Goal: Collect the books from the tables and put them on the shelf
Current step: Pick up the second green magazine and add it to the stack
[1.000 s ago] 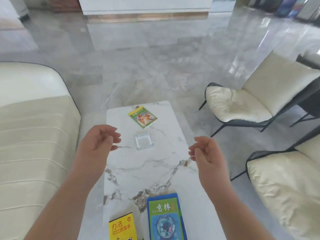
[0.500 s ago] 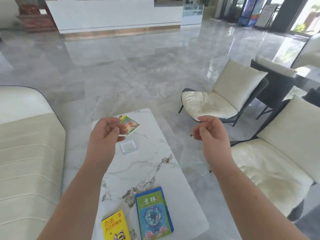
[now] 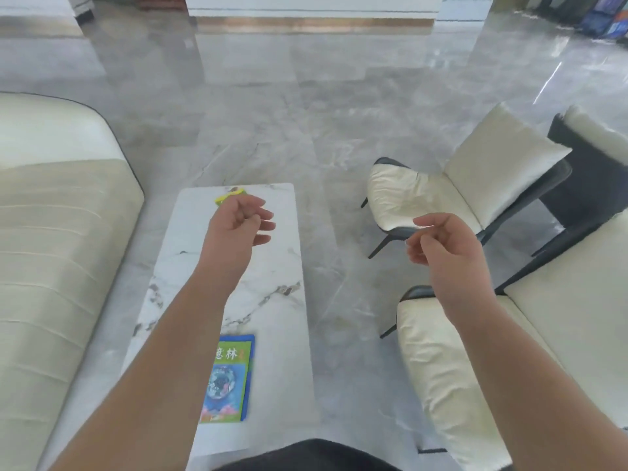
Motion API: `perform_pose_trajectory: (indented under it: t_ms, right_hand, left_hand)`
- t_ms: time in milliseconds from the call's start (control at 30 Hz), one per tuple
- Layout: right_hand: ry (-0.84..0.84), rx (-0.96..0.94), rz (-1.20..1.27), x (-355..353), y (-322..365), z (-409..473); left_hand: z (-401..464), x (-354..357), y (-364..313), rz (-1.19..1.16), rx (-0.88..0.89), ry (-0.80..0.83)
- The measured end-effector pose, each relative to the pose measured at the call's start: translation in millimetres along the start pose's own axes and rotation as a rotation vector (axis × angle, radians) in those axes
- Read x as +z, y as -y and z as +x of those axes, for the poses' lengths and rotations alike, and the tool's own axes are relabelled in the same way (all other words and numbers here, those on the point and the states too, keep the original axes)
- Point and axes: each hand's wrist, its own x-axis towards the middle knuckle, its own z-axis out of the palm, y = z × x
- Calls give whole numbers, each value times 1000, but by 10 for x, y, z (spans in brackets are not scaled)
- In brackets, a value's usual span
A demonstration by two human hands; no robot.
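— Currently, status?
— Both the left hand [image 3: 238,222] and right hand [image 3: 441,246] hover loosely curled, holding nothing. Blue-green book [image 3: 227,379] lies on the desk [image 3: 272,266], near end; another peeks beyond the left hand.
— Next?
— Likely reach down, grasp it.

I see a table [image 3: 272,266] of polished white marble, grey-veined. The floor [image 3: 306,113] around the table is glossy grey stone, reflective. On the table, a book [image 3: 231,375] has a smooth printed paper cover. Right of the table, a chair [image 3: 441,192] has cream cushions and a dark matt frame.
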Motion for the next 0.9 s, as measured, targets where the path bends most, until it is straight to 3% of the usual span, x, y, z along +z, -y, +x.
perform_pose_trajectory:
  t_ms: [167, 333, 567, 733, 900]
  right_hand:
    - [134, -26, 0, -436, 3, 462]
    - [256, -64, 28, -335, -31, 942]
    - [540, 112, -31, -79, -128, 1690]
    - [555, 146, -70, 579, -287, 2582]
    - [678, 90, -85, 1707, -280, 3627]
  left_hand:
    - [-38, 461, -76, 88, -51, -115]
    - [44, 485, -103, 114, -96, -250]
    - [360, 291, 209, 60, -272, -393]
    - [1122, 310, 547, -12, -332, -456]
    - [2330, 234, 730, -37, -320, -505]
